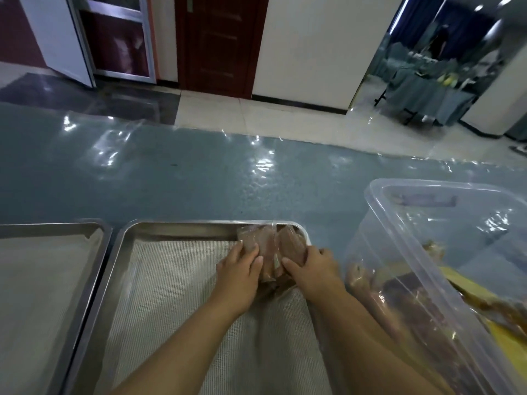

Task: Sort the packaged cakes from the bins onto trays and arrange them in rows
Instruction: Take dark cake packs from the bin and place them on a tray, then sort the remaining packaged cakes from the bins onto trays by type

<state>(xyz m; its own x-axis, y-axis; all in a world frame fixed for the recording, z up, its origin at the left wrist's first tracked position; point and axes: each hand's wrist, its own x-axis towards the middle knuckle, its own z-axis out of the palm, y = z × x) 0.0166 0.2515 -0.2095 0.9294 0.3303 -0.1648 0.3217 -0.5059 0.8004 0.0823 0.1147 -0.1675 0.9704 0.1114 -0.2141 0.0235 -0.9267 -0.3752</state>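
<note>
A small cluster of brown packaged cakes (271, 246) in clear wrappers is sitting in the far right corner of a steel tray (182, 222), close against its rim. Both of the person's hands are gripping them. The left hand (238, 276) is holding the left side of the cluster, its fingers curling over a packet and its thumb pressing in from the near side. The right hand (312, 270) is doing the same on the right side, fingers wrapping round the outer packet. How many packets are in the cluster is hard to tell.

A pale mesh liner (176, 280) is covering the tray floor. A second steel tray (57, 224), also lined, is lying just beside it on the left.

To the right, a clear plastic bin (399, 238) is standing tilted, holding more wrapped cakes (399, 289), some brown and some yellow.

Everything is resting on a blue-grey table (171, 178) under a shiny clear plastic sheet. Beyond the far edge, a tiled floor is leading to a dark red door (219, 44).
</note>
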